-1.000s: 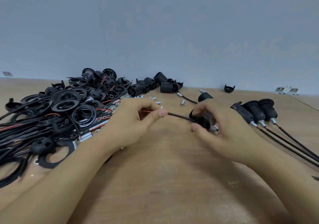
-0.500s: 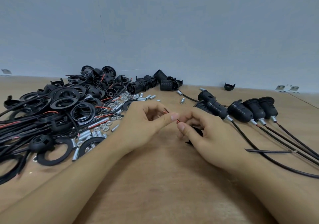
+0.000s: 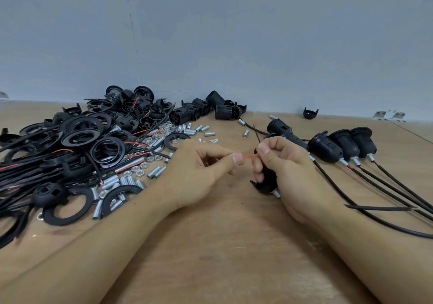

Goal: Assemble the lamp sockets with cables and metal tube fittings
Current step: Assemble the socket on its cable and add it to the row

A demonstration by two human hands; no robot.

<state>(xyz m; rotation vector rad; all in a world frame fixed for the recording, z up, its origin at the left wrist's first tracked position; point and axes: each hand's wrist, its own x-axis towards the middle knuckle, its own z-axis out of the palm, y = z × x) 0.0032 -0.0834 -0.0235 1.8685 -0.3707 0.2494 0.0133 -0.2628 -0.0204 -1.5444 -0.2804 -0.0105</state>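
Note:
My left hand [image 3: 201, 170] pinches the tip of a thin red wire [image 3: 250, 156] between thumb and forefinger. My right hand [image 3: 285, 172] grips a black socket cap [image 3: 266, 181] with a short metal tube [image 3: 276, 194] poking out below, thumb at the wire's other end. A black wire strand [image 3: 257, 137] sticks up behind my right fingers. The cable [image 3: 375, 208] trails right across the table. To the right lie several assembled black sockets [image 3: 325, 146] with cables.
At left sits a heap of black rings, caps and cables [image 3: 77, 144], with loose metal tubes and nuts [image 3: 140, 172] beside it. Black socket bodies [image 3: 225, 111] lie along the wall. A lone cap [image 3: 310, 113] and metal brackets [image 3: 389, 115] sit far right on the wooden table [image 3: 222, 245].
The cable has been pulled through the cap. My hands drew together, then parted slightly, and the red wire now stretches between them. The cap is turned upright in my right hand.

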